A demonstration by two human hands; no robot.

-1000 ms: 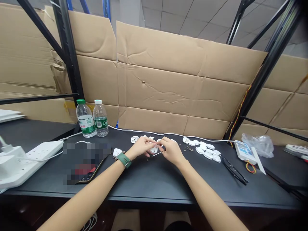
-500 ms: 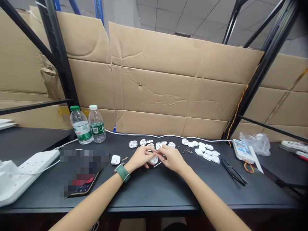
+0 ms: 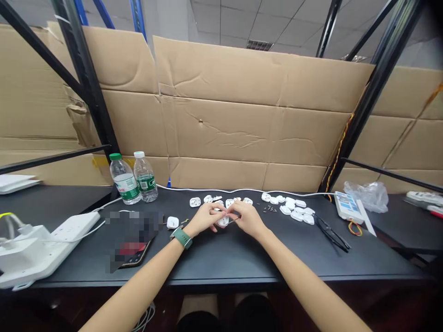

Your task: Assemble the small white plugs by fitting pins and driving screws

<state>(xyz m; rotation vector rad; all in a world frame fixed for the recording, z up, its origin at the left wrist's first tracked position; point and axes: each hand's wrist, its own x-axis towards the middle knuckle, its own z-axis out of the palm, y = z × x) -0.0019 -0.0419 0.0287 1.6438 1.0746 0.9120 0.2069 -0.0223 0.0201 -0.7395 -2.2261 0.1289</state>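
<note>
My left hand [image 3: 205, 217], with a green watch on its wrist, and my right hand [image 3: 246, 217] meet over the middle of the black table [image 3: 221, 258]. Both hands are closed on a small white plug piece [image 3: 223, 222] held between their fingertips. A thin metal tool [image 3: 234, 220] sticks out under my right hand's fingers. Several more white plug pieces [image 3: 221, 201] lie just behind the hands. A single white piece [image 3: 172, 222] lies to the left of my left wrist.
A group of white plug halves [image 3: 294, 210] and small screws [image 3: 269, 210] lie to the right. Black pliers [image 3: 331, 233], a white device [image 3: 348, 207] and a plastic bag [image 3: 367, 194] are further right. Two water bottles [image 3: 134, 177], a phone [image 3: 135, 251] and a white power strip [image 3: 44, 244] are left.
The view has shifted a little. My hands stay together on the white piece, with small finger movements only.
</note>
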